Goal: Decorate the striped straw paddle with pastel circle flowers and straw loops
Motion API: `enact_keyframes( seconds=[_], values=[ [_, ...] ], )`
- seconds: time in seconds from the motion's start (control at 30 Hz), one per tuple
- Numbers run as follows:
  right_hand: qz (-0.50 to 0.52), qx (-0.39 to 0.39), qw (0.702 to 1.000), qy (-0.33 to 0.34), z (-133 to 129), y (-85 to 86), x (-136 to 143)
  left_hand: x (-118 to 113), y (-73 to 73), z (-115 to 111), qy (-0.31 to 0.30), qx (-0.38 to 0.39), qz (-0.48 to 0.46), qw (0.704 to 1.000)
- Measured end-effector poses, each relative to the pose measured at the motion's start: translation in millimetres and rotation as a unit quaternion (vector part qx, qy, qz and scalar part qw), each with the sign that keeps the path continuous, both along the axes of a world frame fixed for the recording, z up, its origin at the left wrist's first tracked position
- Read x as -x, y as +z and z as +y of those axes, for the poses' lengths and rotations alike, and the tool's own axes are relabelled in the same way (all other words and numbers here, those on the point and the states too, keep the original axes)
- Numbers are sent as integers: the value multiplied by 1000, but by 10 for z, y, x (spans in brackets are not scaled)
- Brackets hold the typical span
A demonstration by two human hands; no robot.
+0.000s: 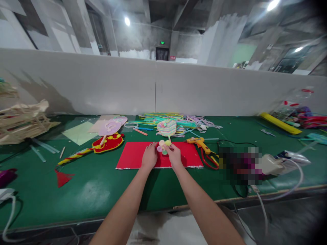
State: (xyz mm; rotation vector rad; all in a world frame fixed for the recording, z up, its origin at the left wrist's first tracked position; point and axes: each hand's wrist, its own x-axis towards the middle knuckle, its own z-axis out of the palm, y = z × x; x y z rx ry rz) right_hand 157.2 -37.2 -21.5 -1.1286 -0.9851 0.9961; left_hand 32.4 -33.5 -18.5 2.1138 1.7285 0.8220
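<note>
A small pastel flower [161, 149] with round pink, yellow, lilac and green petals is pinched in my right hand [175, 156], over a red rectangular board [131, 155]. Just left of the flower, my left hand [150, 155] rests on the board, fingers pointing forward and holding nothing I can see. Behind the board lies a striped round lollipop shape [166, 127] on a stick. The board's front edge looks rough and whitish.
A yellow glue gun [201, 144] and red-handled scissors [209, 161] lie right of the board. Coloured strips [178, 118] are heaped behind. Leftward are a red-yellow tasselled ornament [108, 143], a lilac lollipop shape [110, 127] and a stick structure [24, 119]. Cables run along the right.
</note>
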Motion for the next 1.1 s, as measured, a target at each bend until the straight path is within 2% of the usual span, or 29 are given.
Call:
enact_keyframes(
  seconds=[0.27,0.4,0.57,0.8,0.97,1.1],
  values=[
    [-14,-6,1000,-7,-122,-25,-18,-18,-13,-210,32,3,72,997],
    [-19,0,1000,-16,-152,-41,-1,-7,9,-252,17,6,88,996],
    [-49,8,998,-46,-234,29,31,21,74,-270,-27,8,94,995],
    [-52,29,995,-78,-399,39,109,61,35,-412,-24,7,71,997],
    [-35,56,994,-86,-342,36,114,72,15,-480,-28,0,67,997],
    [-58,5,997,-49,-254,55,35,73,-1,-469,-26,4,69,997]
  ],
)
